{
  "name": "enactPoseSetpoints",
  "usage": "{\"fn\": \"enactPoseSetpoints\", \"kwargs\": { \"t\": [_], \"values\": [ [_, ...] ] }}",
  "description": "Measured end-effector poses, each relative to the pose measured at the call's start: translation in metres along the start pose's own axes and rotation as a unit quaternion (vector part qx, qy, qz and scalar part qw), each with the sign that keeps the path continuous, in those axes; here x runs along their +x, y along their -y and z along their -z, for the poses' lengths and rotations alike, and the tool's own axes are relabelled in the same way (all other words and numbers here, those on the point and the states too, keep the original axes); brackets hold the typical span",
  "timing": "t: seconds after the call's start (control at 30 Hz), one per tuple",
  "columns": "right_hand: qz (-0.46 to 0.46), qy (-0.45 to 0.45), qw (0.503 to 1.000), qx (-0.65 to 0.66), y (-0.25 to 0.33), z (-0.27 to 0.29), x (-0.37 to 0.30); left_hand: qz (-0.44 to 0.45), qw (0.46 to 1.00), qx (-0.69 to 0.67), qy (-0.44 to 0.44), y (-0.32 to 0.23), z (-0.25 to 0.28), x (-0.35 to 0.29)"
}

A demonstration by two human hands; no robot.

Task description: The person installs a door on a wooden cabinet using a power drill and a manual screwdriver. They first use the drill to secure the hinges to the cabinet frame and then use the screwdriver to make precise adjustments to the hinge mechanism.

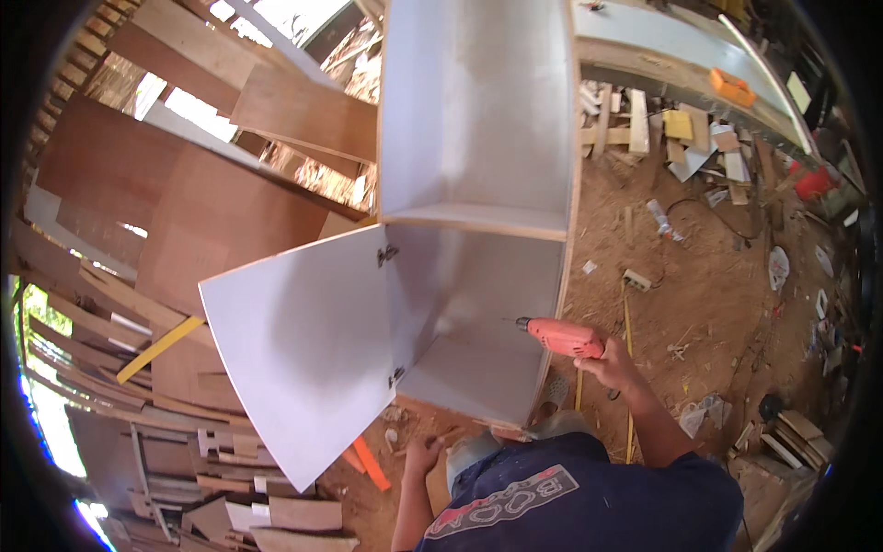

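Observation:
My right hand (609, 364) grips a red power drill (566, 338) by its handle. Its thin bit points left, in front of the cabinet's lower compartment (487, 285). The pale grey-white cabinet (566, 184) has a taller open compartment (501, 101) above. A white door (299, 345) stands swung out to the left, with an upper hinge (387, 255) and a lower hinge (396, 376) along its inner edge. Low beside my knee, my left hand (423, 455) is closed; what it holds, if anything, cannot be made out.
Brown boards (175, 193) and wood offcuts (239, 451) lie at the left, with a yellow bar (159, 350). An orange strip (372, 463) is near my left hand. On the dirt floor at right lie a power strip (636, 280), a cable and scraps. An orange tool (732, 87) rests on the bench.

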State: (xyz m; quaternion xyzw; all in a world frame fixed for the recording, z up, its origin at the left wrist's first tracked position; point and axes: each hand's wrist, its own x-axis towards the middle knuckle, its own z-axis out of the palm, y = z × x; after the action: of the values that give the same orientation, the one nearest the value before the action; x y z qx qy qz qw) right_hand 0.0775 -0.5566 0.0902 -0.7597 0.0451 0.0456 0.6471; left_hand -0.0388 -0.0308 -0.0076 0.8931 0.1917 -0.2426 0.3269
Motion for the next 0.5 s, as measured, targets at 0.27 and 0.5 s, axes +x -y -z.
{"fn": "enactPoseSetpoints", "kwargs": {
  "t": [0.27, 0.5],
  "values": [
    [-0.084, -0.102, 0.981, 0.143, 0.058, -0.003, -0.082, -0.002, 0.987, 0.075, 0.14, 0.072, -0.062, -0.01],
    [0.019, -0.192, 0.974, 0.121, 0.074, 0.017, -0.157, -0.225, 0.939, 0.229, 0.122, 0.135, -0.11, 0.027]
  ]
}}
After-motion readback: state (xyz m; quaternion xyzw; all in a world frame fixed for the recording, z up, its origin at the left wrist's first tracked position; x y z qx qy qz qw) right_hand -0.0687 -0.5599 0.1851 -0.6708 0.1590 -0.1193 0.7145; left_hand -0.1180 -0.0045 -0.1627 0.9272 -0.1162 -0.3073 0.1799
